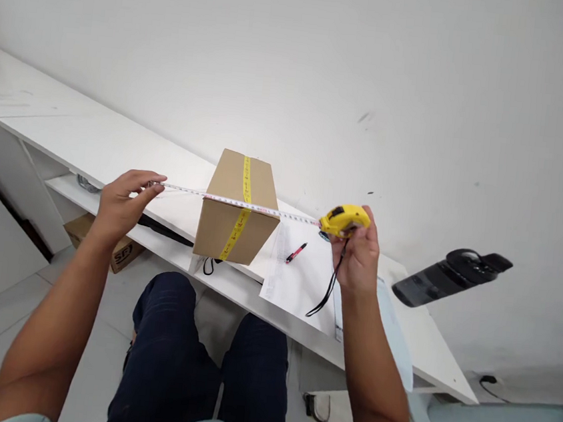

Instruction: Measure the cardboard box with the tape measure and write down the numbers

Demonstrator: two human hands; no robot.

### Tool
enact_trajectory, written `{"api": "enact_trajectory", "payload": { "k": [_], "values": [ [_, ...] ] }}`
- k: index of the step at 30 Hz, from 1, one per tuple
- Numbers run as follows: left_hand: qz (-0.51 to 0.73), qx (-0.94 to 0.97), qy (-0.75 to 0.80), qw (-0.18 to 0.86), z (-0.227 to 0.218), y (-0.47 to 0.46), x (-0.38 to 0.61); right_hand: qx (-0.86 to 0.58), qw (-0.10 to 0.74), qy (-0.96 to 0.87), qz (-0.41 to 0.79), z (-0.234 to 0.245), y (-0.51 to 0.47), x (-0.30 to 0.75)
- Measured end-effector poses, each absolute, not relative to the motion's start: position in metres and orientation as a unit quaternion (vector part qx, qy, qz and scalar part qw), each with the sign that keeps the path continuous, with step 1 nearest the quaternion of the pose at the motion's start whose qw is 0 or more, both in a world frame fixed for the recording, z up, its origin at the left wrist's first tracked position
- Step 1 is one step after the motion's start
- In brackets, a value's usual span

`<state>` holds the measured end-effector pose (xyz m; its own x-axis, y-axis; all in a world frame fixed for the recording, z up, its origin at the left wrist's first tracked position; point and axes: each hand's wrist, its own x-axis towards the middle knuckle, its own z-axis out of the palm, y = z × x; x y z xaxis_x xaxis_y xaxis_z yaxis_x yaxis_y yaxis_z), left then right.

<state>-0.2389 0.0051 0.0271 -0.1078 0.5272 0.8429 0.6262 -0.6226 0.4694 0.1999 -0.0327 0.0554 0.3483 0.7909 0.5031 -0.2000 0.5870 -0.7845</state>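
Note:
A cardboard box point(238, 210) with a yellow tape stripe stands on the white desk point(117, 147). My right hand point(360, 256) grips a yellow tape measure case point(343, 219), its black strap hanging down. The tape blade point(242, 203) runs leftward across the box's top front edge. My left hand point(124, 204) pinches the blade's free end to the left of the box, fingers curled round it.
A pink-and-black pen point(296, 252) lies on white paper sheets point(299, 277) right of the box. A dark bottle point(448, 275) lies at the desk's right. A second cardboard box point(117, 247) sits on the floor under the desk. My legs are below the desk edge.

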Motion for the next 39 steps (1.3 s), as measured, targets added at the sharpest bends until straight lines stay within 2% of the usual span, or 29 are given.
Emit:
{"api": "enact_trajectory", "payload": {
  "k": [4,10,22,30,39],
  "values": [
    [-0.562,-0.694,-0.442,0.083,0.031,0.019,-0.232,-0.325,0.723,-0.493,0.358,0.049,0.001,0.187],
    [-0.468,-0.804,-0.35,0.115,0.037,0.0,-0.188,-0.301,0.686,-0.541,0.381,0.038,0.02,0.161],
    [-0.549,-0.764,-0.338,0.037,0.042,0.007,-0.164,-0.309,0.666,-0.582,0.349,0.033,0.011,0.168],
    [-0.528,-0.762,-0.372,-0.041,0.048,0.005,-0.17,-0.333,0.659,-0.578,0.348,0.031,0.006,0.169],
    [-0.46,-0.759,-0.454,-0.075,0.074,0.003,-0.178,-0.322,0.649,-0.58,0.372,0.032,0.0,0.169]
  ]
}}
